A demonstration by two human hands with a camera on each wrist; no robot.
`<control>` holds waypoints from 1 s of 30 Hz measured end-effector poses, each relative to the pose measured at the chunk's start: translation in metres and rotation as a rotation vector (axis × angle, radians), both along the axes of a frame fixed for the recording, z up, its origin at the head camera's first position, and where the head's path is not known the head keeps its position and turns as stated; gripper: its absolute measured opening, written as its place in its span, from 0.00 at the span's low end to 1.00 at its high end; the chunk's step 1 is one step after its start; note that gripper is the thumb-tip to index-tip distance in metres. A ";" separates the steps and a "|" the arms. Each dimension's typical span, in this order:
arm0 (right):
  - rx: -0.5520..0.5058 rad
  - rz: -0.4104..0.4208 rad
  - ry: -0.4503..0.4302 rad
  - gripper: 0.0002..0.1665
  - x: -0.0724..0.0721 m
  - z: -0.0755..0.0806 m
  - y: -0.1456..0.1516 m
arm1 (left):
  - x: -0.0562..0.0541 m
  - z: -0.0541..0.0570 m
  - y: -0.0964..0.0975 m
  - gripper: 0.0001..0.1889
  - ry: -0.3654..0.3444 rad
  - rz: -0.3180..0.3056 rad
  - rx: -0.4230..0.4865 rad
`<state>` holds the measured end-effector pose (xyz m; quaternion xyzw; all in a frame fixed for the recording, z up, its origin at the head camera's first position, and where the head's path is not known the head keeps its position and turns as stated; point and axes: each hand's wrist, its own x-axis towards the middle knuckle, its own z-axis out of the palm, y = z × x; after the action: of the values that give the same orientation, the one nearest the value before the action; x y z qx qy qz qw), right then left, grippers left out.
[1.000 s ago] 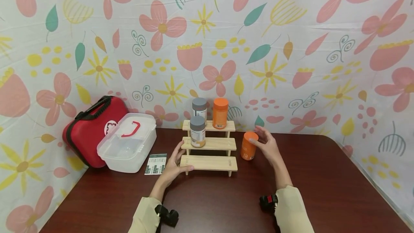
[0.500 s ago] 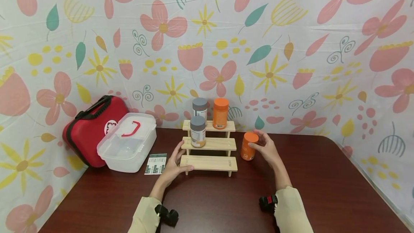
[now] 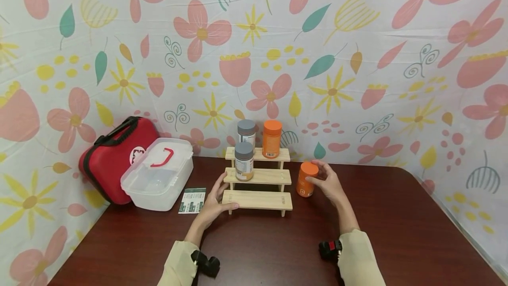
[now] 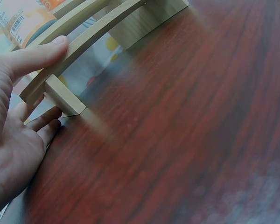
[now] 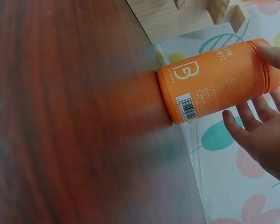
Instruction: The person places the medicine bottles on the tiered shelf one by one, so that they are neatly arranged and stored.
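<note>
A three-step wooden display stand [image 3: 263,199] is on the table, gripped at its left end by my left hand [image 3: 212,205]. In the left wrist view the thumb lies over a step board, with the other fingers lower, by the leg. To the right of the stand, an orange vitamin bottle [image 5: 214,84] stands upright on the table. My right hand [image 3: 328,185] holds it near the cap, thumb on one side and fingers on the other. A grey-capped bottle [image 3: 244,164] occupies the middle step; another grey-capped bottle [image 3: 246,129] and an orange bottle [image 3: 271,141] share the top step.
At the left, a red first-aid case [image 3: 107,162] leans against the floral backdrop [image 3: 254,47]. In front of it sits a translucent plastic box [image 3: 158,189] with a red handle. A green-and-white packet [image 3: 193,200] lies between that box and my left hand.
My right thumb has moved down off the orange bottle's cap top to its side, and the fingers have closed in on it. The left hand and stand have kept their place.
</note>
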<state>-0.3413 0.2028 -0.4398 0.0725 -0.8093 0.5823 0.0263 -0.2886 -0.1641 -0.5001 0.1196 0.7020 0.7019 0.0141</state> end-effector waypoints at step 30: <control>-0.112 -0.127 0.177 0.36 0.015 0.033 -0.008 | -0.001 0.001 0.000 0.55 -0.017 0.000 0.003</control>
<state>-0.3260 0.1953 -0.4066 0.0708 -0.7730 0.6151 0.1383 -0.2893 -0.1640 -0.4989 0.1135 0.7007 0.7041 0.0199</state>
